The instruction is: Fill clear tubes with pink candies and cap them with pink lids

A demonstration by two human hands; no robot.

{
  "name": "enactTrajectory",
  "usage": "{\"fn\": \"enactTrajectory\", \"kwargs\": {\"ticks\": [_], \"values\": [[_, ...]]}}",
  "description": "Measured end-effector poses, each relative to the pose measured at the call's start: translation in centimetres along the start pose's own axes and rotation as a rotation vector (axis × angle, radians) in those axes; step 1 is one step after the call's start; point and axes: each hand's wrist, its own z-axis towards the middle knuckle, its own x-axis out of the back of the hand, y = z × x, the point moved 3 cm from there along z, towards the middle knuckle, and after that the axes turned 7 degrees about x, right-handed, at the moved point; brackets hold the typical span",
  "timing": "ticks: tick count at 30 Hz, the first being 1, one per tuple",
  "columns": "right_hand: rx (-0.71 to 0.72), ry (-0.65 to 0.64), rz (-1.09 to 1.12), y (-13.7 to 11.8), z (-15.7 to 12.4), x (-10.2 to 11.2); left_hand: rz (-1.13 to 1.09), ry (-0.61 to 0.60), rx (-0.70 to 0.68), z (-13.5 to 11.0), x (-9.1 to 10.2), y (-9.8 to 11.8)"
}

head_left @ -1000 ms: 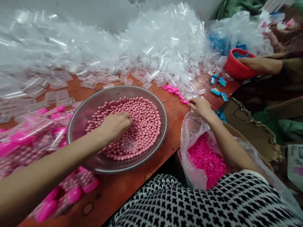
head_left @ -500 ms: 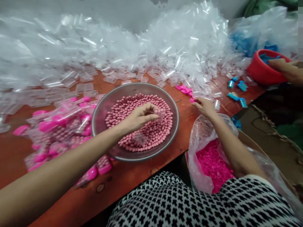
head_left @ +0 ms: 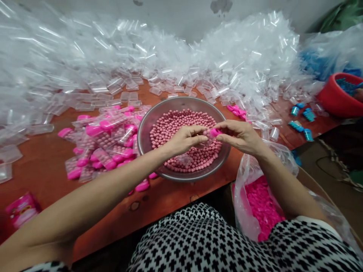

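Observation:
A metal bowl [head_left: 147, 130] holds several pink candy balls [head_left: 176, 126] on a red-brown table [head_left: 39, 166]. My left hand [head_left: 185, 139] hovers over the bowl, pinching a small clear tube [head_left: 206, 139] filled with pink balls. My right hand [head_left: 241, 136] meets it from the right and presses a pink cap [head_left: 215, 132] onto the tube's end. Both hands are closed in a pinch. Another clear tube [head_left: 183, 160] lies among the balls in the bowl.
Filled pink-capped tubes [head_left: 104, 139] lie in a heap left of the bowl. A big pile of empty clear tubes [head_left: 176, 64] lines the back. A plastic bag of pink caps [head_left: 262, 206] sits at my right knee. A red basin [head_left: 337, 100] and blue caps [head_left: 300, 122] are at right.
My left hand lifted a filled tube out of the bowl. My right hand came back from the table's pink caps with one cap and joined it to the tube. The view shifted left.

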Motion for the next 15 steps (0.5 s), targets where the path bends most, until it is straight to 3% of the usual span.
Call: {"fn": "enactTrajectory", "kwargs": {"ticks": [3, 8, 10, 15], "values": [[0.051, -0.051, -0.056, -0.7, 0.5, -0.1, 0.127, 0.015, -0.079, -0.5, 0.7, -0.1], [0.129, -0.356, -0.125, -2.3, 1.6, -0.8, 0.336, 0.038, -0.147, -1.6, 1.9, 0.0], [0.117, -0.423, -0.148, -2.5, 2.0, -1.2, 0.377, 0.054, -0.178, -2.0, 2.2, 0.2], [0.035, -0.492, -0.267, -1.8, 1.9, -1.9, 0.544, 0.237, -0.230, -2.5, 3.4, -0.1]]}}
